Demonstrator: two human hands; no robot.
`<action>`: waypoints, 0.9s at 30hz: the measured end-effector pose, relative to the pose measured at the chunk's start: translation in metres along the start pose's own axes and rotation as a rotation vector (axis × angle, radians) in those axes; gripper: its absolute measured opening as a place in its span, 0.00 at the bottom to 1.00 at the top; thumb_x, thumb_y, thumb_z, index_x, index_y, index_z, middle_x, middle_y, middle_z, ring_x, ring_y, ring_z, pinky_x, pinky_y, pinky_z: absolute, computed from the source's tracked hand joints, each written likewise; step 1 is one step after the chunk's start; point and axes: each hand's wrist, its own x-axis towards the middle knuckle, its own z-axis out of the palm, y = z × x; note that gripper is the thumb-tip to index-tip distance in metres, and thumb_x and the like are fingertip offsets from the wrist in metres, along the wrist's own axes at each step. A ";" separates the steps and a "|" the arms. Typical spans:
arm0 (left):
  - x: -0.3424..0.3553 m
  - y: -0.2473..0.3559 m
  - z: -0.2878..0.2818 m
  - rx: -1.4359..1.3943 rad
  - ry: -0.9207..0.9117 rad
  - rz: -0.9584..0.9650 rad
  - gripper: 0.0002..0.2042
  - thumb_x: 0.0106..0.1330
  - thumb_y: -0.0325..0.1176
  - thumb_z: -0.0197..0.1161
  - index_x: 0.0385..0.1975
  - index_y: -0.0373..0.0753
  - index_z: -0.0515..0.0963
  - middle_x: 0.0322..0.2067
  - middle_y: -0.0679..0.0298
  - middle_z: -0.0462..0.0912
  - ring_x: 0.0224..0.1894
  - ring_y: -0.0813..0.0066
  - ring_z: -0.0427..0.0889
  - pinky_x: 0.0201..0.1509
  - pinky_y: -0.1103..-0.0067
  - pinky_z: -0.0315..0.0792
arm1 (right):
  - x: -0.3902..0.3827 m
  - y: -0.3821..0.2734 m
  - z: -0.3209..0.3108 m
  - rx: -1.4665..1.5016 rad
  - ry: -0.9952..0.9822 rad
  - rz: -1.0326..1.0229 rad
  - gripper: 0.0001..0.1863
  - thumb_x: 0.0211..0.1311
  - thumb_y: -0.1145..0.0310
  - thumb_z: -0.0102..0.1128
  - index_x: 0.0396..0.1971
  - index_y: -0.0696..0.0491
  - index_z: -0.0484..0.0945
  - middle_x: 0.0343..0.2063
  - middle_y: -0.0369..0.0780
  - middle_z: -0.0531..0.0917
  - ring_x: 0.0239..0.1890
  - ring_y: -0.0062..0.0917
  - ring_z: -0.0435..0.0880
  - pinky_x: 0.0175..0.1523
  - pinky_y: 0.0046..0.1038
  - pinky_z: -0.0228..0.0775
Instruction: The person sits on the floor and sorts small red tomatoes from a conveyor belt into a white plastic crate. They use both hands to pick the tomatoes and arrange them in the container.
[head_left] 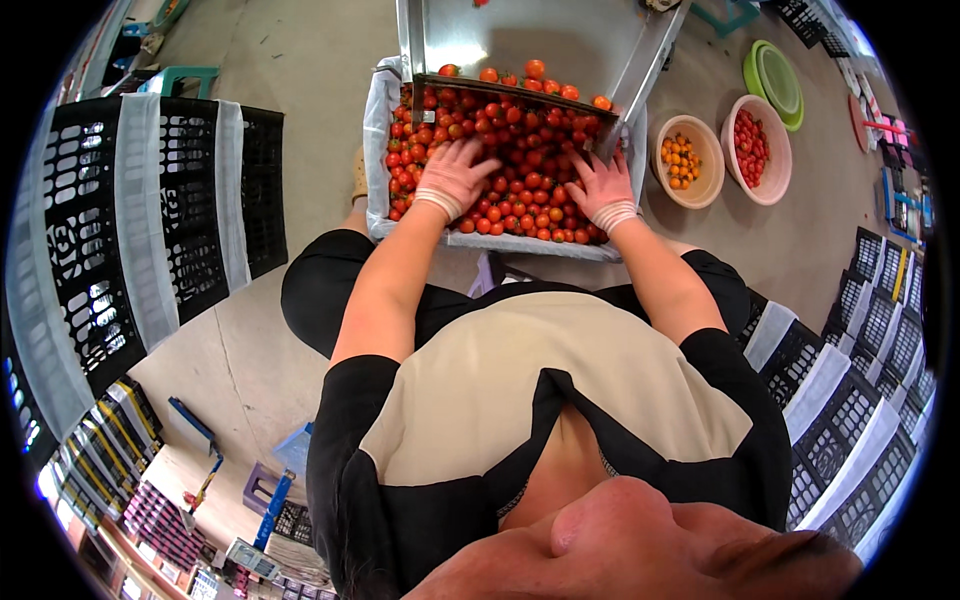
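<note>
Small red cherry tomatoes (pixel 520 205) fill a crate lined with a pale sheet (pixel 379 110) in front of me. My left hand (pixel 455 175), in a thin glove banded at the wrist, lies on the tomatoes left of the middle, fingers spread and slightly blurred. On the right side of the heap rests my right hand (pixel 603 184), gloved alike, its fingers apart and touching the tomatoes. Neither hand grips anything that I can see. A sloping metal chute (pixel 545 40) reaches over the crate's far side, with a few tomatoes along its lower lip.
To the right stand a pale bowl of orange tomatoes (pixel 709 180), a pink basin of red ones (pixel 778 182) and green basins (pixel 762 62). Black crates with white liners are stacked at left (pixel 82 230) and right (pixel 835 440). A green stool (pixel 190 73) stands far left.
</note>
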 end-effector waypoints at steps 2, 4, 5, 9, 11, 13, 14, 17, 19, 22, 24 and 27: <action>-0.010 -0.015 0.001 0.071 -0.012 -0.130 0.18 0.56 0.40 0.60 0.49 0.56 0.74 0.57 0.58 0.68 0.60 0.57 0.65 0.64 0.62 0.57 | -0.012 0.000 -0.001 -0.020 -0.021 -0.023 0.29 0.53 0.50 0.55 0.55 0.44 0.69 0.60 0.41 0.64 0.61 0.42 0.61 0.67 0.43 0.47; -0.016 -0.023 -0.006 0.176 0.016 -0.222 0.19 0.56 0.40 0.60 0.50 0.56 0.73 0.57 0.58 0.69 0.61 0.58 0.64 0.65 0.62 0.55 | -0.026 -0.010 -0.005 -0.059 -0.059 -0.003 0.28 0.54 0.50 0.55 0.55 0.45 0.70 0.60 0.42 0.64 0.63 0.44 0.59 0.67 0.45 0.48; -0.022 -0.024 -0.011 0.163 0.000 -0.315 0.20 0.57 0.40 0.59 0.52 0.56 0.73 0.57 0.58 0.69 0.61 0.57 0.64 0.65 0.64 0.57 | -0.034 -0.017 -0.004 -0.033 -0.075 -0.007 0.28 0.54 0.50 0.55 0.55 0.45 0.70 0.60 0.41 0.64 0.63 0.44 0.59 0.66 0.46 0.49; -0.051 -0.040 0.008 0.082 0.017 -0.493 0.20 0.59 0.43 0.57 0.54 0.56 0.71 0.61 0.56 0.64 0.62 0.52 0.62 0.64 0.65 0.60 | -0.068 -0.040 0.011 0.009 -0.162 -0.081 0.27 0.56 0.51 0.54 0.54 0.46 0.70 0.60 0.40 0.65 0.64 0.45 0.57 0.63 0.47 0.52; -0.067 -0.030 0.014 0.102 -0.023 -0.565 0.21 0.61 0.46 0.54 0.55 0.56 0.70 0.63 0.54 0.60 0.62 0.48 0.61 0.64 0.64 0.61 | -0.073 -0.054 0.010 0.077 -0.206 -0.052 0.27 0.56 0.50 0.54 0.54 0.46 0.70 0.60 0.40 0.66 0.64 0.44 0.57 0.63 0.47 0.52; -0.071 -0.009 0.016 0.079 -0.077 -0.643 0.22 0.63 0.50 0.50 0.58 0.57 0.68 0.65 0.52 0.56 0.62 0.43 0.60 0.65 0.63 0.59 | -0.083 -0.060 0.014 0.151 -0.278 -0.127 0.28 0.56 0.50 0.54 0.55 0.46 0.69 0.59 0.42 0.67 0.64 0.40 0.59 0.63 0.46 0.53; -0.071 0.005 0.009 0.067 -0.197 -0.689 0.25 0.63 0.55 0.46 0.59 0.57 0.66 0.65 0.51 0.55 0.62 0.41 0.59 0.65 0.64 0.59 | -0.088 -0.064 0.011 0.186 -0.308 -0.140 0.28 0.56 0.50 0.55 0.55 0.47 0.69 0.59 0.42 0.67 0.64 0.39 0.59 0.63 0.45 0.53; -0.075 0.044 0.000 0.206 -0.324 -0.542 0.27 0.61 0.59 0.47 0.60 0.59 0.66 0.65 0.51 0.55 0.64 0.40 0.55 0.63 0.56 0.58 | -0.097 -0.066 -0.001 0.280 -0.294 -0.098 0.27 0.54 0.52 0.56 0.52 0.50 0.72 0.58 0.43 0.68 0.61 0.37 0.64 0.62 0.40 0.59; -0.067 0.072 -0.008 0.087 -0.397 -0.482 0.27 0.60 0.59 0.47 0.60 0.60 0.66 0.65 0.52 0.56 0.65 0.40 0.52 0.63 0.54 0.56 | -0.103 -0.055 -0.003 0.384 -0.284 -0.058 0.26 0.53 0.53 0.56 0.50 0.51 0.74 0.57 0.43 0.69 0.59 0.38 0.67 0.60 0.38 0.62; -0.065 0.111 -0.013 0.064 -0.385 -0.240 0.26 0.62 0.57 0.48 0.60 0.59 0.66 0.65 0.61 0.59 0.65 0.41 0.54 0.66 0.60 0.56 | -0.110 -0.043 -0.013 0.443 -0.240 0.101 0.25 0.53 0.57 0.55 0.50 0.53 0.74 0.56 0.46 0.69 0.56 0.40 0.70 0.61 0.36 0.62; -0.066 0.111 -0.006 0.018 -0.431 -0.187 0.25 0.63 0.56 0.48 0.59 0.59 0.67 0.65 0.64 0.60 0.64 0.43 0.56 0.65 0.61 0.56 | -0.115 -0.033 -0.022 0.522 -0.231 0.191 0.26 0.54 0.58 0.54 0.53 0.53 0.73 0.58 0.48 0.68 0.58 0.42 0.68 0.62 0.34 0.61; -0.074 0.084 0.004 -0.065 -0.421 -0.164 0.21 0.64 0.53 0.48 0.56 0.60 0.70 0.63 0.66 0.63 0.63 0.51 0.60 0.64 0.61 0.57 | -0.118 -0.021 -0.037 0.548 -0.188 0.303 0.24 0.55 0.59 0.54 0.51 0.54 0.74 0.60 0.49 0.66 0.60 0.42 0.67 0.63 0.32 0.60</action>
